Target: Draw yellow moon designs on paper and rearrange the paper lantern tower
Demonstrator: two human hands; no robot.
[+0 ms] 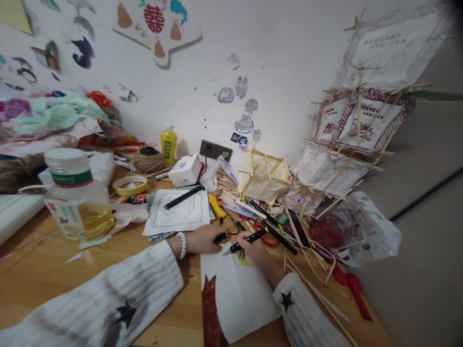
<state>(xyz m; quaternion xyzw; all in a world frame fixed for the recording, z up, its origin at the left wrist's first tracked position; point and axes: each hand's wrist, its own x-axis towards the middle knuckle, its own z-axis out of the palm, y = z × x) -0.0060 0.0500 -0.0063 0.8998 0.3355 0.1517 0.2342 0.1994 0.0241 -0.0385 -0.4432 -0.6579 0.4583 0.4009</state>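
My right hand (256, 249) is closed around a black marker (257, 236) with a yellow band near its back end. The marker's tip points down at the top of a white sheet of paper (246, 301). Yellow strokes (247, 262) show on the sheet beneath that hand. At the paper's top left edge rests my left hand (204, 239), its fingers curled on a small black piece (220, 237) that looks like a marker cap. A reddish-brown patterned strip (212, 308) runs along the sheet's left side.
Pens, thin sticks and a phone (297, 228) lie behind my right hand. A printed sheet (179, 211) with a black marker on it lies behind my left. A large jar (77, 193) stands left; stick-and-paper lanterns (265, 176) stand near the wall.
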